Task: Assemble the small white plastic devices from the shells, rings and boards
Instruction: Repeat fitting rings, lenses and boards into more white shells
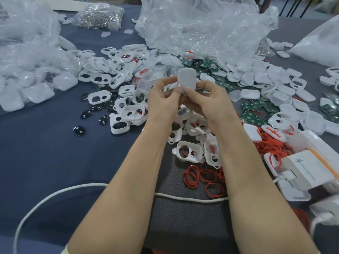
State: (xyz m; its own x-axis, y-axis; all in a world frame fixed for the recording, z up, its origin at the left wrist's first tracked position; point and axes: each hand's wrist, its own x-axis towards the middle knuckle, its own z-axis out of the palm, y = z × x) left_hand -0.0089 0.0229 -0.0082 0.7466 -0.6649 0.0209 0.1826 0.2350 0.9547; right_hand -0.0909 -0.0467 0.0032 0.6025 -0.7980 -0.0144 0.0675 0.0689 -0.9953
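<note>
White shell [186, 78], pinched between both hands

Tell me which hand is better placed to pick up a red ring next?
Probably the right hand: the loose red rings lie below it, on its side. Both hands hold the white shell.

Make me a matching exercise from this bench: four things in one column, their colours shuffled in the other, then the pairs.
Things:
1. loose rings
2. circuit boards
3. oval discs
4. shell held up in the left hand and right hand

Colours:
A. green
B. white
C. red
D. black

Pairs: 1-C, 2-A, 3-D, 4-B
</note>
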